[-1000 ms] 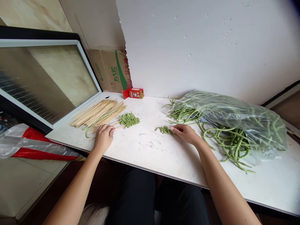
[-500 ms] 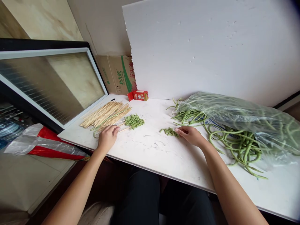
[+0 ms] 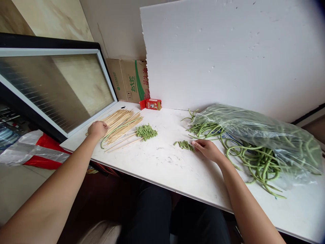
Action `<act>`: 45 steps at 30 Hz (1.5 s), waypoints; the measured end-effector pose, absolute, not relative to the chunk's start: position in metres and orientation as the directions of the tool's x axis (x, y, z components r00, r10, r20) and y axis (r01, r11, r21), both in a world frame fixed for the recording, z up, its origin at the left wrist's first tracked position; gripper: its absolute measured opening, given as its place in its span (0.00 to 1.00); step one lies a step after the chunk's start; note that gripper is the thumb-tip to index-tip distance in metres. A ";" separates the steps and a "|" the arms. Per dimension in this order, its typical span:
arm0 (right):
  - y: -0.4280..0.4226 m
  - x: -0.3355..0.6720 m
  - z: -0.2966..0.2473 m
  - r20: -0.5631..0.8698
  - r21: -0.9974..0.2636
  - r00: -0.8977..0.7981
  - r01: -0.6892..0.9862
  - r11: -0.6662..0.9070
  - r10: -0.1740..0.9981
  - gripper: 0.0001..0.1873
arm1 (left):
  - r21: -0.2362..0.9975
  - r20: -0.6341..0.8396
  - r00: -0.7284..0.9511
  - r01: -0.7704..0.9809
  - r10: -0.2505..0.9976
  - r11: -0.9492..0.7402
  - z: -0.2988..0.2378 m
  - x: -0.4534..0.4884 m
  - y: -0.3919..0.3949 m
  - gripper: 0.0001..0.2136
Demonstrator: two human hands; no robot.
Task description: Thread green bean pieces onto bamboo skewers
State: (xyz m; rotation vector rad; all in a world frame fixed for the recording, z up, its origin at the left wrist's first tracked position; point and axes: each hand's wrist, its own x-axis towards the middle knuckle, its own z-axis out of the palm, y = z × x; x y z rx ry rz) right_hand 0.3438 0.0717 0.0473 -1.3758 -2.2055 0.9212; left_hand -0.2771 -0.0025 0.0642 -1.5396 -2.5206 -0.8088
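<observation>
My left hand (image 3: 98, 129) is at the left end of a pile of bamboo skewers (image 3: 122, 120). Its fingers are curled together over the skewer ends; what is between them is hidden. My right hand (image 3: 207, 149) rests on the table, thumb and fingertips closed at the right end of a short row of cut long bean pieces (image 3: 185, 145). A block of bean pieces threaded on skewers (image 3: 146, 132) lies between the hands, its bare sticks pointing left. One whole long bean (image 3: 111, 131) lies across the skewer pile.
On the right, a clear plastic bag (image 3: 254, 118) of long beans spills loose beans (image 3: 264, 162) onto the white table (image 3: 157, 166). Behind stand a small red box (image 3: 153, 104), a cardboard carton (image 3: 128, 81) and a white board (image 3: 215, 51). A framed glass panel (image 3: 76, 88) leans at left.
My left hand has moved left, from the bare ends of the threaded skewers to the left end of the skewer pile. My right hand stays by the bean pieces.
</observation>
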 end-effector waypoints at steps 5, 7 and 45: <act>0.071 0.344 0.049 -0.028 -0.684 -0.439 0.664 0.303 0.898 0.36 | 0.130 0.116 -0.614 0.788 0.780 0.601 0.074 -0.278 0.004 0.14; 0.071 0.344 0.050 -0.026 -0.682 -0.442 0.664 0.308 0.897 0.36 | 0.081 0.102 -0.583 0.813 0.806 0.577 0.076 -0.277 0.005 0.15; 0.074 0.347 0.047 -0.021 -0.678 -0.440 0.666 0.310 0.898 0.36 | 0.372 0.378 -0.539 0.833 0.753 0.410 0.088 -0.288 -0.031 0.10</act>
